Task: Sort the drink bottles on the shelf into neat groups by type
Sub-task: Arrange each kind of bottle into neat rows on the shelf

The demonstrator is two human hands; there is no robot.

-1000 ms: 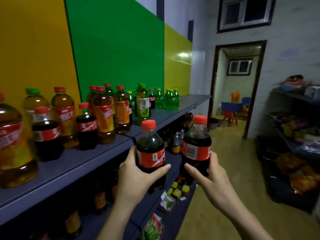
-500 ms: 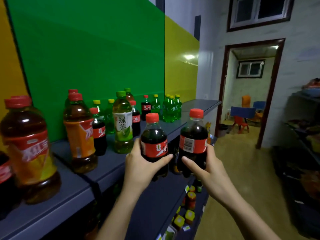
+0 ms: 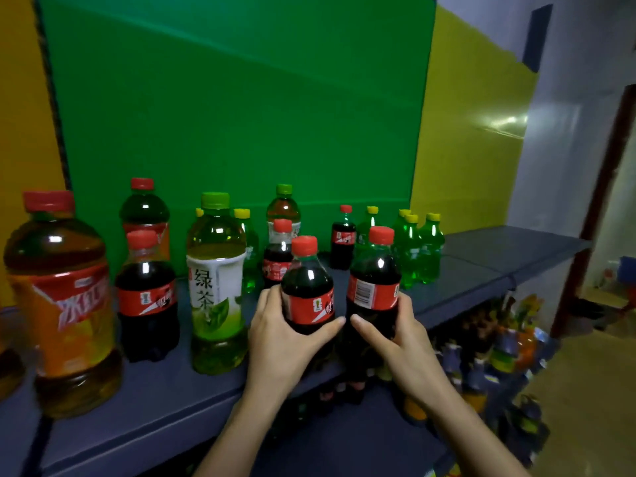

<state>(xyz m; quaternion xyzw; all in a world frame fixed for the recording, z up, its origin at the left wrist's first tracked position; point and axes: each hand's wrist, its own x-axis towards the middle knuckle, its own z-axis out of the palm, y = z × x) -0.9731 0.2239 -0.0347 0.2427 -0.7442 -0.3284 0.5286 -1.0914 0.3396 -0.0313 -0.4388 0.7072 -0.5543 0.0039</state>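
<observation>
At the near edge of the shelf (image 3: 481, 270), left hand (image 3: 278, 342) grips a cola (image 3: 309, 294), right hand (image 3: 406, 342) grips a second cola (image 3: 373, 287); behind, green tea (image 3: 215, 287) and green sodas (image 3: 420, 253) stand mixed, so sorting looks barely begun.

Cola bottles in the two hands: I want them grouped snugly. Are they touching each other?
Apart. Head view: shelf shows between the left cola bottle in the left hand and the right cola bottle in the right hand.
</observation>
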